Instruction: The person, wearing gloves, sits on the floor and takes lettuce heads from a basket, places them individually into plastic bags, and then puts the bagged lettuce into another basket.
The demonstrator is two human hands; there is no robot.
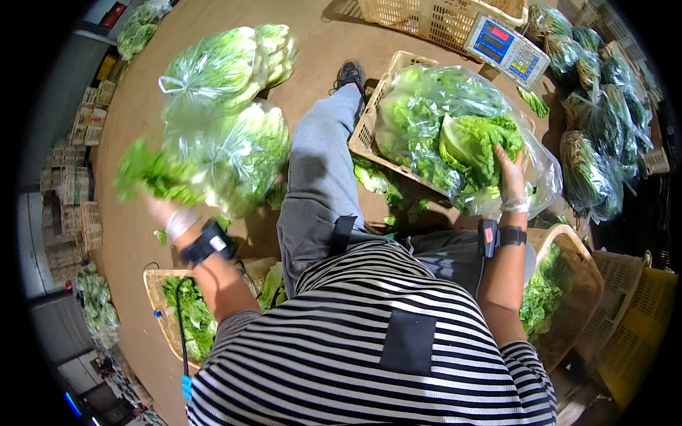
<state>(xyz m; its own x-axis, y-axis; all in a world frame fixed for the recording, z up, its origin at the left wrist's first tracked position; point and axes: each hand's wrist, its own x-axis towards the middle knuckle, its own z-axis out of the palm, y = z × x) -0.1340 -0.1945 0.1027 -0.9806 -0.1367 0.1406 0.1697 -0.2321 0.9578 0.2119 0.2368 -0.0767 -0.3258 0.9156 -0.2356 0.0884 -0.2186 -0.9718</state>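
Observation:
Out to the left, my left hand [167, 213] grips a bunch of green lettuce [149, 174]; both are smeared by motion. My right hand [511, 174] is wrapped round a head of lettuce [469, 142] at the open mouth of a clear plastic bag [455, 82]. More leafy greens fill this bag, which lies in a tan plastic crate [366, 131]. Thin clear plastic shows at both my wrists. Beside the left hand lie tied clear bags of lettuce [245, 149] on the floor.
A digital scale display [506, 50] stands behind the crate, near another tan crate [426, 21]. Bagged bundles of greens [593, 156] are heaped at the right. Lettuce-filled crates [160, 298] [579, 273] flank my body. Loose leaves [373, 177] lie on the floor near my leg.

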